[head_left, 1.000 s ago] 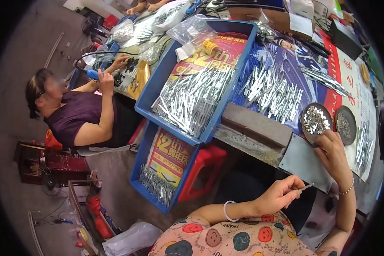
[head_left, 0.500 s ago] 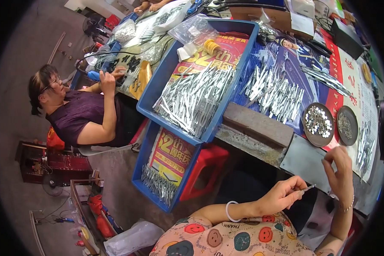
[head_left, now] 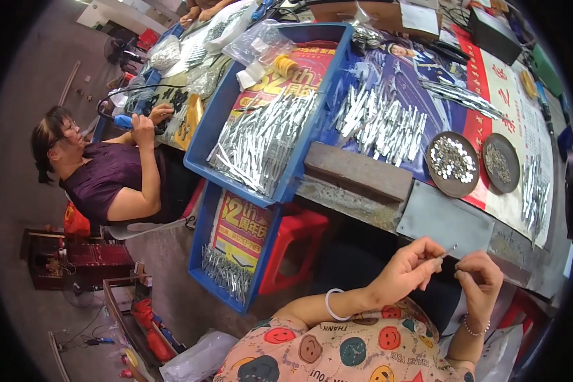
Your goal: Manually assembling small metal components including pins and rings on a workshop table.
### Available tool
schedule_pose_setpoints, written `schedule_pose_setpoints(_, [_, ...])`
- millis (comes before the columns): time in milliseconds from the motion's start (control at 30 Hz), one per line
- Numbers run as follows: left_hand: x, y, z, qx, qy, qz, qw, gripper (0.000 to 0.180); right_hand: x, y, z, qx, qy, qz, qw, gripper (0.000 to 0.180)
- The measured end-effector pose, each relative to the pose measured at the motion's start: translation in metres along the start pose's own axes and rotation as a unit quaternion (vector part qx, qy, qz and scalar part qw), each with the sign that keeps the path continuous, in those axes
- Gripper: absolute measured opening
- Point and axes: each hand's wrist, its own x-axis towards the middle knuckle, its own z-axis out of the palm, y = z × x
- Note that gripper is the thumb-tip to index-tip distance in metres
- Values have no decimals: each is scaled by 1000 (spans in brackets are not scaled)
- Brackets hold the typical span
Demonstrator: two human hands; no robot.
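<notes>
My left hand (head_left: 414,267), with a white bangle at its wrist, pinches a slim silver metal strip (head_left: 452,247) whose tip sticks out past the fingers. Close by on the right, my right hand (head_left: 479,280) has thumb and fingertips pressed together; what they hold, if anything, is too small to make out. Both hands are in front of the table edge, just below a flat grey metal plate (head_left: 445,219). Beyond that plate stand a round dish of shiny silver discs (head_left: 452,164) and a second dish of tiny metal parts (head_left: 501,163).
Loose metal strips (head_left: 383,124) lie on the tabletop, with more at the right (head_left: 536,197). A rusty steel bar (head_left: 358,173) lies along the table edge. Left of it are a blue tray (head_left: 197,167) of strips, a lower blue bin (head_left: 196,270) and a red stool (head_left: 293,245). A co-worker (head_left: 111,175) sits at left.
My right hand has come down and in toward the strip, its fingers closing into a pinch. The left hand keeps hold of the strip. The whole view has shifted somewhat.
</notes>
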Motion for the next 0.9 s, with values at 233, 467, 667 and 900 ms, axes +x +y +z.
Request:
schedule_pose_setpoints(233, [1,-8,8,19,49,18,998,11,-13,-4,7,141,31,141,979,13])
schedule_pose_setpoints(467, [2,-6,9,69,98,54,991,14,-7,12,10,58,-21,-20,998,12])
schedule_pose_setpoints(667, [7,-15,6,52,65,38,996,18,-7,18,12,33,-13,-55,998,15])
schedule_pose_setpoints(900, [3,-17,8,76,19,21,997,30,-5,19,26,-17,58,-59,996,13])
